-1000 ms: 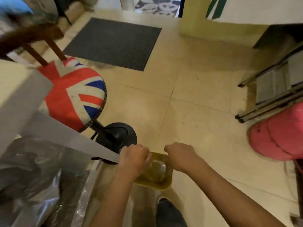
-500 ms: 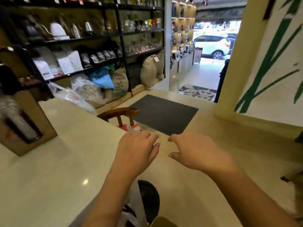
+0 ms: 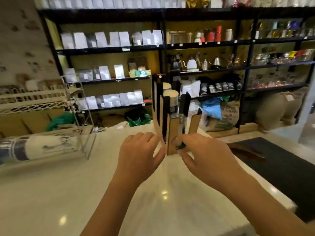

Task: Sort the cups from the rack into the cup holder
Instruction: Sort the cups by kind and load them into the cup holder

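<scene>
Head view: both hands reach for the cup holder (image 3: 171, 133) standing on the bench (image 3: 68, 193). Left hand (image 3: 139, 155) spread and empty at its side; right hand (image 3: 202, 155) looks empty too, fingertips blurred. Next, I'd judge: fetch cups from the rack (image 3: 34, 99), left.

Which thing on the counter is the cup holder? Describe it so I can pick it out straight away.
Start at the pale counter; both hands reach toward its far middle. Just beyond the left hand and right hand stands the cup holder, an upright brown cardboard stand with black slots and cup stacks rising from it. Unlike the white wire rack at the left, it is cardboard, tall and narrow.
</scene>
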